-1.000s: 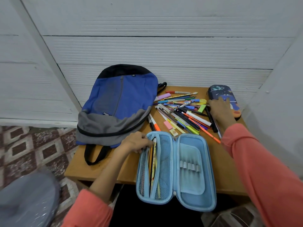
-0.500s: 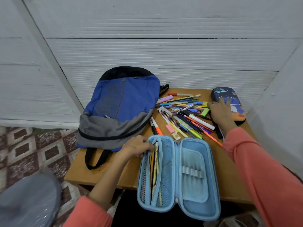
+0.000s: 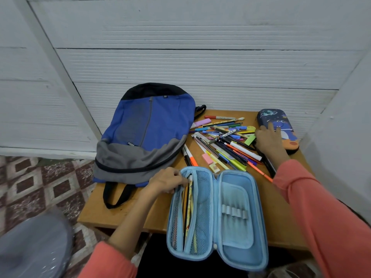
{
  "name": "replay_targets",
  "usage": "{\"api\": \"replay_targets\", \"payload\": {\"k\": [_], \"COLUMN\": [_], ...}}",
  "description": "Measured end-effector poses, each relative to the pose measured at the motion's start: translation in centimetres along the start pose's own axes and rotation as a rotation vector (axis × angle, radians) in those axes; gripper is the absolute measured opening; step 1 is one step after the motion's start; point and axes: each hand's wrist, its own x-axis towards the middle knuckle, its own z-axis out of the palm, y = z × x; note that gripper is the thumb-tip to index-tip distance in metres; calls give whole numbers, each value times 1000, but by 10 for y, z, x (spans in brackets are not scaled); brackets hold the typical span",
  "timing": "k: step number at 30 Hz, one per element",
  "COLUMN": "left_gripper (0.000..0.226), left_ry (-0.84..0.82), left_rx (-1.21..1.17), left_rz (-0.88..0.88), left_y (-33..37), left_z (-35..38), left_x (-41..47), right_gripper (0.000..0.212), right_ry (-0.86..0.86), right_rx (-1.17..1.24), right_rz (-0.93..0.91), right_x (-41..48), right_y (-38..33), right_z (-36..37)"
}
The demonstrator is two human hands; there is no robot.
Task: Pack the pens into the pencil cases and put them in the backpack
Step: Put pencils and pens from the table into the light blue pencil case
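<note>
An open light-blue pencil case (image 3: 234, 217) lies at the table's front edge, with several pencils in its left mesh pocket. My left hand (image 3: 166, 182) grips the top left rim of that pocket. A pile of pens and markers (image 3: 224, 141) is spread across the table's far middle. My right hand (image 3: 269, 140) rests with straight fingers on the pile's right edge, its fingertips over the dark-blue dinosaur pencil case (image 3: 281, 119), which is zipped closed. The blue and grey backpack (image 3: 144, 133) lies flat on the table's left side.
The small wooden table (image 3: 281, 207) stands in a corner, with white panelled walls close behind and on the right. A pink eraser (image 3: 207, 158) lies near the pile. A blurred grey object (image 3: 34, 247) sits low on the left above the patterned floor (image 3: 40, 187).
The view has shifted slightly. Both hands stay about where they were, the left on the case's pocket, the right at the pile beside the dark case.
</note>
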Motion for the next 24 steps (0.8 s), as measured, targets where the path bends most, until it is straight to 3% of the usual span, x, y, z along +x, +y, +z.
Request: {"api": "replay_targets", "payload": {"k": [3,8,13,15,18,24], "left_gripper": [16,17,19,19,18,21], "left_ry": [1,-10,6,16,24,119], "left_rx": [-22,-59,-109,-100,-86,17], "left_rz": [-2,-3,-18,-19,-11,1], "left_y": [-1,-2,-3,-4,-4,-2], "left_z": [-1,-2,-1,0,1,5], "left_x": [0,-2,-4,-4,-6,-13], "right_gripper": [21,9,18,12,7,11], "right_ry": [85,236,445,444,283,-108], "right_rx": [289,1052,1802,2007,2124,2027], "right_rz": [37,85,149,141,52,43], "right_x": [0,-6,-24,-33,-50,-101], "right_y": [7,14,5,-2,-20,-96], "right_z": [-1,-13,-66,-89,-107,-98]}}
